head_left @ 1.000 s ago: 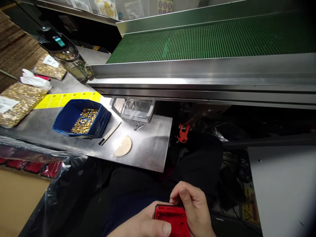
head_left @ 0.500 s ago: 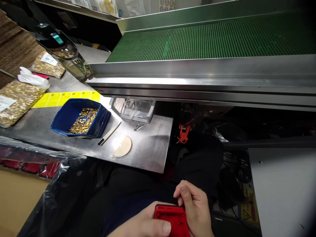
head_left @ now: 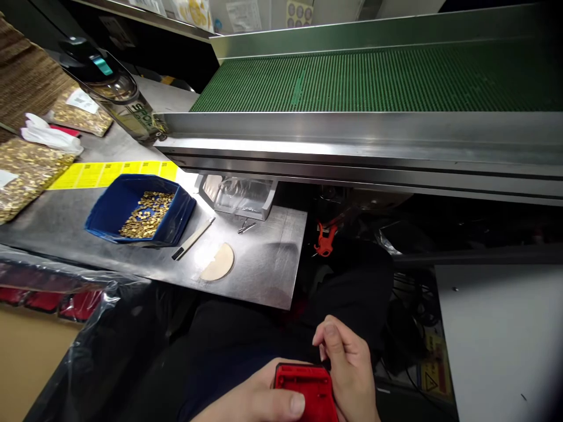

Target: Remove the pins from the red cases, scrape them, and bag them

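At the bottom edge of the head view, over my lap, both my hands hold a small red plastic part [head_left: 308, 390]. My left hand [head_left: 250, 401] grips it from the left with the thumb lying across its near face. My right hand [head_left: 347, 366] wraps its right side, thumb and fingertips pinched at the part's top right corner. On the steel worktable [head_left: 268, 275] up to the left stand a blue bin [head_left: 109, 208] with several small brass pieces [head_left: 145, 214], a black-tipped stick [head_left: 193, 238] and a tan half-round piece [head_left: 219, 263].
A green conveyor belt [head_left: 378, 79] with a steel side rail runs across the top. A clear plastic tray [head_left: 237, 196] sits under the rail. Bags of brass parts [head_left: 21, 170] and yellow labels [head_left: 109, 174] lie at left. Orange pliers [head_left: 324, 240] hang below; a white surface [head_left: 501, 340] is at right.
My right hand's thumb and fingers have shifted slightly at the red part's top right corner. The view has drifted a little; the things on the table have not moved.
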Motion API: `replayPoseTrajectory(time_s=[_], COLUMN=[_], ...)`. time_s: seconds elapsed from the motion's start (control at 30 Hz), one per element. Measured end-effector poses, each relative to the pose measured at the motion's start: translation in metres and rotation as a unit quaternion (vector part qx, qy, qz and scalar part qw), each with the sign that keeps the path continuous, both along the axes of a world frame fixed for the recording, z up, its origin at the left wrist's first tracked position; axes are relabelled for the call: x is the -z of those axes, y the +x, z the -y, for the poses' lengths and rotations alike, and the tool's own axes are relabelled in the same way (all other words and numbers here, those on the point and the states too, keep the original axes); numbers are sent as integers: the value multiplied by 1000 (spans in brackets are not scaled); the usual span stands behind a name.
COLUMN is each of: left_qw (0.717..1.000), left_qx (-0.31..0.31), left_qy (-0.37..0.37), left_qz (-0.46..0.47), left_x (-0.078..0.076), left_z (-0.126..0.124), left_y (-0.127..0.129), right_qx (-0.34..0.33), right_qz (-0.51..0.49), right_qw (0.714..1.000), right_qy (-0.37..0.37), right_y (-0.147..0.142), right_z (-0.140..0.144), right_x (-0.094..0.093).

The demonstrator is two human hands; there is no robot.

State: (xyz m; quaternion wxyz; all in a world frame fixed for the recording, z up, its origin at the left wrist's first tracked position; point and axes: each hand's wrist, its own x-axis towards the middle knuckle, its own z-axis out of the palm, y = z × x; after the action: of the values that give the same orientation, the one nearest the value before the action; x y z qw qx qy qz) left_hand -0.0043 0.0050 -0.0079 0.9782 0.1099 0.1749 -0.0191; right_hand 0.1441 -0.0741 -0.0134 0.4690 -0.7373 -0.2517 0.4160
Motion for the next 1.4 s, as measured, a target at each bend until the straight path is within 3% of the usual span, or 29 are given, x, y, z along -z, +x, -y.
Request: replayPoseTrajectory(time_s=[0.17,0.33,0.4,0.47,0.53,0.6,0.73,0.87,0.97,1.13,1.27,1.4], left_qw=[997,986,982,978,975,973,968,957,956,958,961,964], left_qx=[-61,-130,-159,-181,-202,-217,-246,-285,-290,-284,-265,-225], left_qy=[-55,-97,-80,-73,-63,-42,-11,-26,-35,-10,35,86], left_qz=[-10,-41,-61,-74,-71,-60,-55,-57,-35,-35,-75,-111], left_x=[6,14,14,13,12,12,16,22,28,30,33,43], left_z=[5,5,5,5,6,7,10,18,21,19,15,11], left_y=[-6,-29,-46,-63,-80,-92,-104,-106,-105,-102,-96,-89], right_qx=[65,53,-2,-122,-258,-336,-353,-334,-323,-279,-204,-141], right_qz=[15,9,46,125,215,269,332,367,353,263,107,-81], right_qw=[998,998,998,984,942,902,874,868,878,922,971,985], right_qy=[3,-23,-44,-36,0,36,40,18,16,48,62,54], right_y=[9,18,14,2,-15,-33,-51,-45,-36,-23,-11,0], right_z=[-7,-22,-38,-65,-99,-136,-201,-230,-223,-182,-140,-97], right_x=[12,38,43,43,40,39,54,79,90,93,84,64])
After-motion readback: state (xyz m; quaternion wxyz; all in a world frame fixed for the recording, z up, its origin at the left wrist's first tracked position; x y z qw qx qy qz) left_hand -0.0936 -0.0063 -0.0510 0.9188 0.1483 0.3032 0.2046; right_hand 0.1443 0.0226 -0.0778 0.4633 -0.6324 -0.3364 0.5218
